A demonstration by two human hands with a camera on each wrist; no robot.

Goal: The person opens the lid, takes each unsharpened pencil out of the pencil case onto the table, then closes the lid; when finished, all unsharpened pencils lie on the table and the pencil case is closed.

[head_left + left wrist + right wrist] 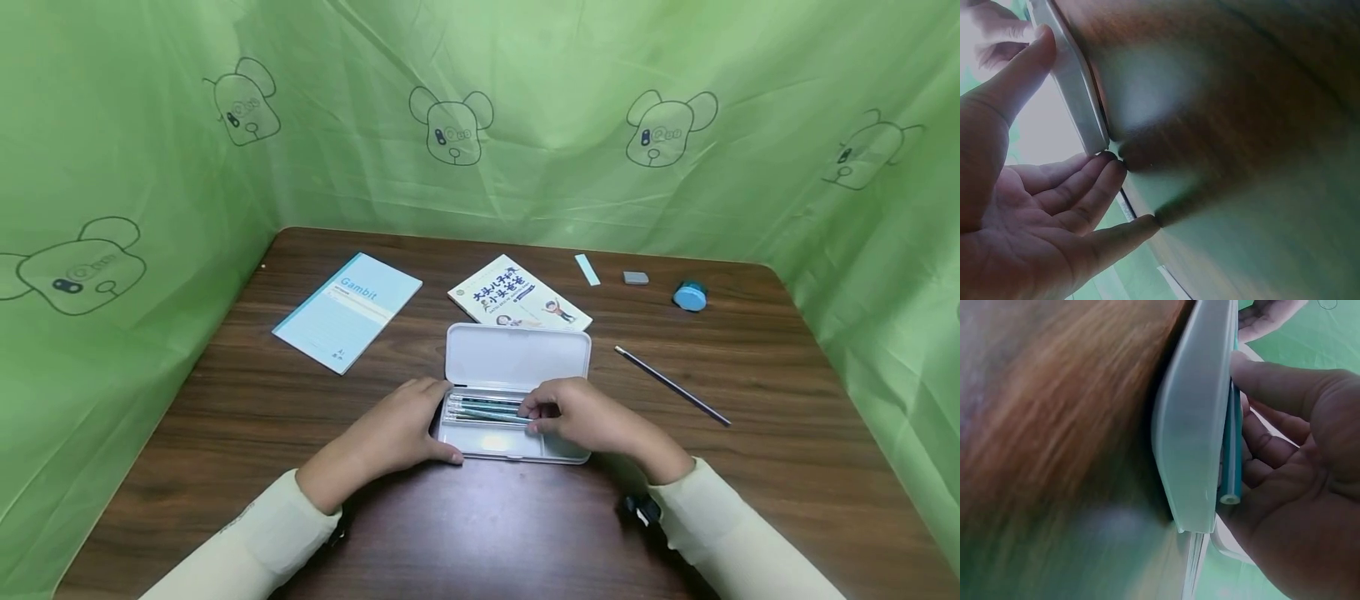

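1. So the white pencil case (487, 443) sits open on the bench (487, 533), in front of the person, lid (517, 354) flipped up at the back.
2. A few pencils (480, 403) lie side by side in the rear slot of the case.
3. Right-hand grip (588, 415) is pinching a teal pencil (1231, 450) between thumb and fingers at the case's right end. Its near end shows just beside the case rim.
4. Left-hand grip (393, 425) has hold of the case's left end, thumb at the front, fingertips round the back corner.
5. Behind the lid there's a white book (510, 287) with cartoon figures, its front part hidden by the lid.
6. One loose dark pencil (671, 385) lies slantwise, right of the case.
7. Farther back on the right: a pale blue strip (587, 269), a small grey block (635, 277) and a round blue thing (690, 296), can't tell what.
8. Light blue "Gambit" notebook (348, 308) lies back left.
9. Green cloth (540, 50) with bear-head outlines hangs all around.
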